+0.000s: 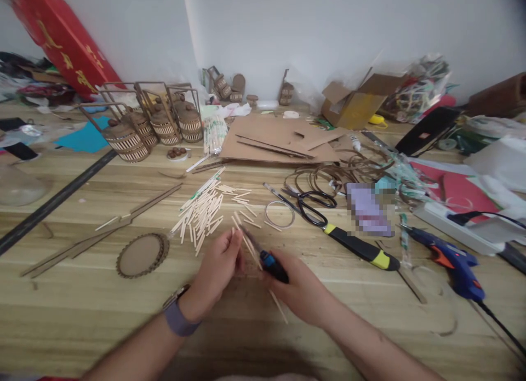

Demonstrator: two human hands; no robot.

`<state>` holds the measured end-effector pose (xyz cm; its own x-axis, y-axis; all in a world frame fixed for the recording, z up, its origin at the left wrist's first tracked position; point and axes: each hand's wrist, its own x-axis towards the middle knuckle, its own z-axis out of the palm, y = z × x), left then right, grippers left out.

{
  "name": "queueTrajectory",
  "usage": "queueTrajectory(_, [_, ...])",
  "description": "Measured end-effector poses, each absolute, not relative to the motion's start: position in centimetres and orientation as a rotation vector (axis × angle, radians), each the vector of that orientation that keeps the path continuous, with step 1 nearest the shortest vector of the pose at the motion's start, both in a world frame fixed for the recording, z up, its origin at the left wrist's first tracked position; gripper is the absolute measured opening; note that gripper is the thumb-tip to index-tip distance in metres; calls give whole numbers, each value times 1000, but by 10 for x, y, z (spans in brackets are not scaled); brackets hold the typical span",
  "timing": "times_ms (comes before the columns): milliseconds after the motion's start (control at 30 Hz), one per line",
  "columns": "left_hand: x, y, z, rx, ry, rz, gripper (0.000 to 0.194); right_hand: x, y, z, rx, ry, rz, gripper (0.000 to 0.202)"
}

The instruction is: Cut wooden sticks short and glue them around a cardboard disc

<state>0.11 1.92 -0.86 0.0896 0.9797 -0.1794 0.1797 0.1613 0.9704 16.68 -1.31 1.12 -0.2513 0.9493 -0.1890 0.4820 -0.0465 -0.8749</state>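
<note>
My left hand (222, 259) is closed in a pinch on thin wooden sticks (247, 239), near their far ends. My right hand (296, 286) is wrapped round a black-and-blue handled utility knife (274, 266); its dark blade lies along the sticks, and whether it cuts into them I cannot tell. A stick end shows below my right hand. Just beyond my left hand lies a loose pile of short cut sticks (203, 211). A round cardboard disc with a ridged rim (140, 255) rests to the left.
Small lidded baskets with handles (125, 142) stand back left. Cardboard sheets (267, 131) lie at the back. On the right are black scissors (312, 208), a yellow-and-black knife (361, 246), a blue glue gun (452, 260) and a power strip (452, 227). A tape ring (279, 215) lies centrally.
</note>
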Motion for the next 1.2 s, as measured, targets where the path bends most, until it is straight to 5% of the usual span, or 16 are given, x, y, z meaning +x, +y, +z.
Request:
queueTrajectory(167, [-5,14,-4,1405,1464,1056,37,178,-5,10,-1453,-1166,1486,36])
queueTrajectory(333, [-2,3,0,1473,1243,773,42,176,-5,11,-1360,-968,1490,49])
queueTrajectory(800, [6,-6,-4,1234,893,489,49,161,-11,5,-1258,-998,1401,44])
queueTrajectory(1200, [6,3,1,739,871,797,45,165,-15,3,-1443,-1604,943,38])
